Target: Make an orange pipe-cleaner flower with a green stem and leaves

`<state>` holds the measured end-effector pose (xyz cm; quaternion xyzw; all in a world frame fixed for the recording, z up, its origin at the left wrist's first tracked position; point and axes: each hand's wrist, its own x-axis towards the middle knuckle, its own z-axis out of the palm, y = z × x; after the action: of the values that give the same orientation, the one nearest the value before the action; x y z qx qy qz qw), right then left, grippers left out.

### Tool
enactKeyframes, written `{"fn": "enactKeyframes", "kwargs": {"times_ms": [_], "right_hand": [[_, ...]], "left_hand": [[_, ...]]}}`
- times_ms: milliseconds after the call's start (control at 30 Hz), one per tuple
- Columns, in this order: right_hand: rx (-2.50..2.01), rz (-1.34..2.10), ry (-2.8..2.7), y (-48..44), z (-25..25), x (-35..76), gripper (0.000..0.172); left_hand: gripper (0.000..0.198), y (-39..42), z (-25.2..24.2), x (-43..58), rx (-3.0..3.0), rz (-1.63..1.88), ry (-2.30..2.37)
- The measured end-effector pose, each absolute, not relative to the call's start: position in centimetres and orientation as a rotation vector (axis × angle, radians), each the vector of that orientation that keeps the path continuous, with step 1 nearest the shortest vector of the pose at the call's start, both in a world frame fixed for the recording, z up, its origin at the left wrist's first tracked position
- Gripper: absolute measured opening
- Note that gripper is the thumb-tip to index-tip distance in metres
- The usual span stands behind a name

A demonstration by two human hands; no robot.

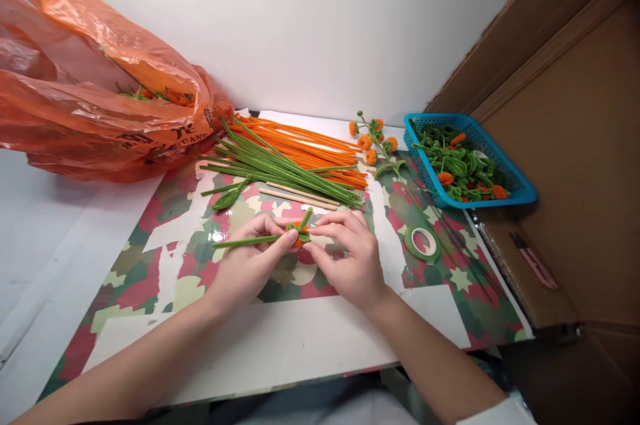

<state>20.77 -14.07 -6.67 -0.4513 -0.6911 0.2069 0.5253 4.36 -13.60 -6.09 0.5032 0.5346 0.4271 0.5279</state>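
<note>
A small orange pipe-cleaner flower [296,244] with green pipe cleaner [245,242] wound on it is held over the middle of the table. My left hand [255,258] pinches it between thumb and fingers, and one green end sticks out to the left. Another green end points up and right. At the flower's right edge, my right hand [350,252] has its thumb and fingertips closed on the green part. Just beyond my hands lie wooden sticks [300,196], a bundle of green pipe cleaners [280,162] and a bundle of orange pipe cleaners [300,142].
An orange plastic bag [110,98] stands at the left. A blue basket [525,195] of green and orange pieces sits at the back right, near a finished flower spray [373,138]. Green tape [423,243] lies on the right; a pink-handled cutter [537,265] rests on cardboard [560,158].
</note>
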Motion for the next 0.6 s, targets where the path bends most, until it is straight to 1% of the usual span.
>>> {"fn": "enactKeyframes", "kwargs": {"times_ms": [67, 167, 233, 300, 367, 433, 500, 600], "right_hand": [[-1.047, 0.331, -1.772, -14.0, -6.8, 20.8, 0.011], [-1.063, 0.227, -1.849, -14.0, -7.3, 20.7, 0.012], [-1.092, 0.228, -1.860, -14.0, -7.7, 20.5, 0.013], [-1.132, 0.312, -1.837, -14.1, -7.9, 20.3, 0.013], [-1.174, 0.499, -1.756, -14.2, -7.8, 20.0, 0.013], [-1.203, 0.760, -1.598, -14.4, -7.6, 19.8, 0.013], [-1.214, 1.071, -1.386, -14.4, -7.2, 19.6, 0.015], [-1.164, 1.612, -0.996, -14.2, -6.8, 19.7, 0.021]], "left_hand": [[0.035, -13.6, -5.9, 4.3, 1.137, 0.984, 1.247], [0.035, -13.6, -5.6, 4.3, 1.148, 0.987, 1.273], [0.032, -13.7, -5.7, 4.4, 1.222, 1.018, 1.292], [0.028, -13.8, -6.1, 4.4, 1.351, 1.078, 1.284], [0.023, -13.9, -6.8, 4.4, 1.556, 1.189, 1.247], [0.016, -14.0, -7.6, 4.4, 1.845, 1.346, 1.190], [0.017, -14.0, -8.2, 4.2, 2.117, 1.463, 1.107], [0.019, -13.9, -8.3, 3.8, 2.373, 1.517, 0.961]]}}
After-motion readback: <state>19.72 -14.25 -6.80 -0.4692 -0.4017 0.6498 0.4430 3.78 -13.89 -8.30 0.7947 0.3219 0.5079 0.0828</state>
